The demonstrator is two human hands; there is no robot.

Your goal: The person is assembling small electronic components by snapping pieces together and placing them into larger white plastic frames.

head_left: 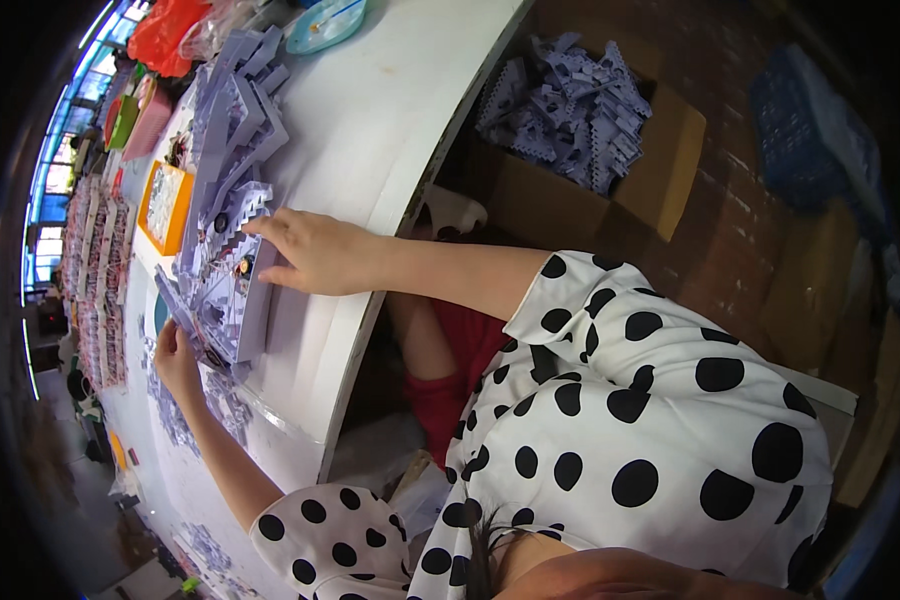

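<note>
Rightward, bare tabletop, right hand spread at casing edge, left hand, grip unclear

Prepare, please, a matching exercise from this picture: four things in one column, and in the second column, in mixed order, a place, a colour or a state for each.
Things
1. Right hand
2. Orange tray
3. Cardboard box
4. Shirt

Descriptions
A. White with black dots
B. Lower than the table top, holding many lilac plastic parts
C. At the lilac casing, with thumb and forefinger apart
D. Holding whitish contents

Right pairs: 1-C, 2-D, 3-B, 4-A
</note>
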